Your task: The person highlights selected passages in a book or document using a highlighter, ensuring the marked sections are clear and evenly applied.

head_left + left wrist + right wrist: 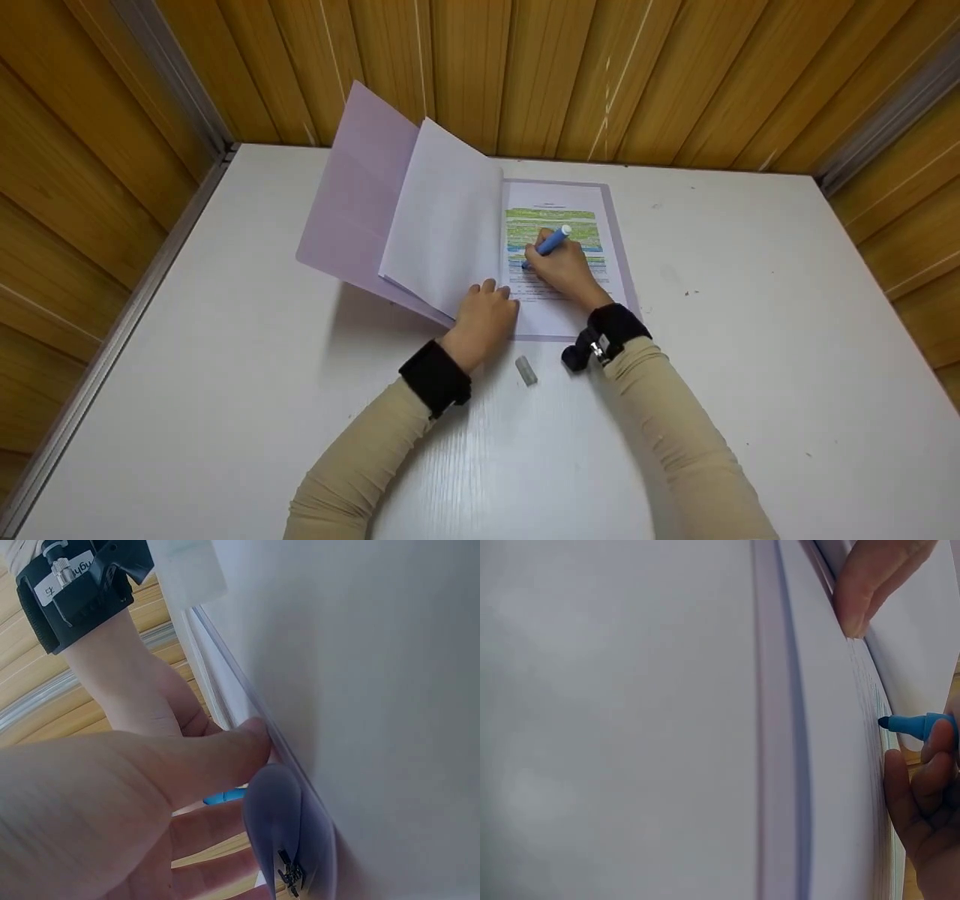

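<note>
The right hand [566,268] grips a blue marker [550,244] on the printed page [559,300], tip pointing down-left, long axis slanting up-right. The left hand [486,315] presses flat, its fingertips hidden by raised sheets [442,217].

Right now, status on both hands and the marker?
Right hand grips blue marker, tip on printed page. Left hand holds turned pages back. Grey cap lies loose on table.

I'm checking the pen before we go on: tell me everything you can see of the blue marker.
The blue marker is a short, plastic-looking pen with a blue barrel, a white rear end and a dark blue tip. It is uncapped. The right hand grips it, tilted, with the tip down on the printed page, by lines already coloured green and blue.
</note>
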